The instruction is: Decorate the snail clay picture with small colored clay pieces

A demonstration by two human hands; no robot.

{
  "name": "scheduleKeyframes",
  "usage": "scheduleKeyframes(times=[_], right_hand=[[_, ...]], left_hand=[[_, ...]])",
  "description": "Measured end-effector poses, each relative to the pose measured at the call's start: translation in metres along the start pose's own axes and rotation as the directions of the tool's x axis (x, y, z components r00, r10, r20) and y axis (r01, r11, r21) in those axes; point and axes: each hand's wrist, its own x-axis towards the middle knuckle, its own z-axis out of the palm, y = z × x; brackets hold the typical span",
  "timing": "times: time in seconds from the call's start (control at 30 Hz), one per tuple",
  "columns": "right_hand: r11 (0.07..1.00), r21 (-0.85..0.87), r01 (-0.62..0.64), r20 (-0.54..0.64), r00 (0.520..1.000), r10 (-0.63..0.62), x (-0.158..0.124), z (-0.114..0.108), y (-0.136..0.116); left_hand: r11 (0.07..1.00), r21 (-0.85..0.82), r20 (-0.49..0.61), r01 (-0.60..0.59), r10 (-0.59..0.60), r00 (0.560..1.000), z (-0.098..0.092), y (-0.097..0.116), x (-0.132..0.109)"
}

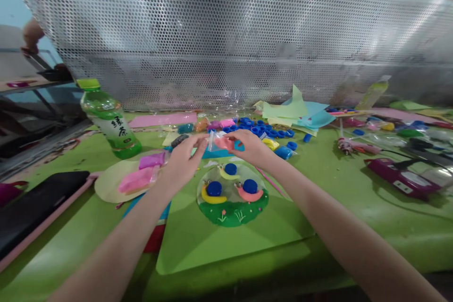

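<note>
A small clear plastic packet of coral-pink clay (223,142) is stretched between my two hands above the table. My left hand (188,156) is closed, fingertips pinching the packet's clear left end. The right end, where the clay lies, is gripped by my right hand (250,145). Below them, on a sheet of green paper (198,250), is a round clay picture (231,214). Three snails with blue bottle-cap shells appear on it: a yellow snail (212,198), a pink snail (253,195) and a pale yellow snail (230,175). Its lower part is green with small flowers and grass.
A green tea bottle (115,127) stands at left, near a phone (46,203) and pink clay packets (138,179). Blue bottle caps (260,127) and paper scraps (297,111) lie behind my hands. At right is a purple device (403,177) with a cord. A perforated metal panel (226,37) borders the back.
</note>
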Motion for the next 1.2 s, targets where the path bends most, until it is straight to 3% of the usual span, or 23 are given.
scheduleKeyframes(times=[0.23, 0.4, 0.57, 0.67, 0.77, 0.87, 1.0, 1.1, 1.2], right_hand=[[0.992, 0.088, 0.09, -0.111, 0.991, -0.08, -0.003, -0.005, -0.005], [0.979, 0.068, 0.193, -0.14, 0.973, -0.182, -0.006, -0.013, -0.008], [0.964, 0.07, 0.255, -0.164, 0.957, -0.241, -0.008, -0.016, -0.013], [0.942, 0.261, 0.212, -0.201, 0.966, -0.162, -0.009, -0.017, -0.017], [0.809, 0.565, 0.161, -0.224, 0.974, -0.037, -0.009, -0.016, -0.022], [0.719, 0.684, 0.127, -0.207, 0.978, 0.025, -0.008, -0.015, -0.025], [0.81, 0.565, 0.156, -0.209, 0.977, -0.042, -0.009, -0.015, -0.025], [0.9, 0.391, 0.194, -0.25, 0.963, -0.098, -0.011, -0.019, -0.024], [0.924, 0.317, 0.214, -0.264, 0.956, -0.131, -0.012, -0.022, -0.024]], left_hand=[[0.939, -0.33, -0.055, 0.096, -0.12, 0.991, -0.001, 0.001, 0.003], [0.801, -0.561, 0.012, 0.211, -0.247, 0.969, -0.005, 0.008, 0.004], [0.643, -0.725, 0.046, 0.249, -0.315, 0.948, -0.008, 0.01, 0.003], [0.538, -0.805, 0.078, 0.249, -0.321, 0.944, -0.011, 0.015, 0.001], [0.446, -0.871, 0.081, 0.205, -0.281, 0.956, -0.015, 0.022, 0.0], [0.392, -0.91, 0.044, 0.136, -0.235, 0.971, -0.018, 0.027, -0.002], [0.343, -0.923, 0.092, 0.173, -0.239, 0.967, -0.02, 0.027, -0.003], [0.357, -0.909, 0.119, 0.213, -0.269, 0.956, -0.021, 0.025, -0.003], [0.369, -0.897, 0.143, 0.244, -0.28, 0.949, -0.022, 0.025, -0.003]])
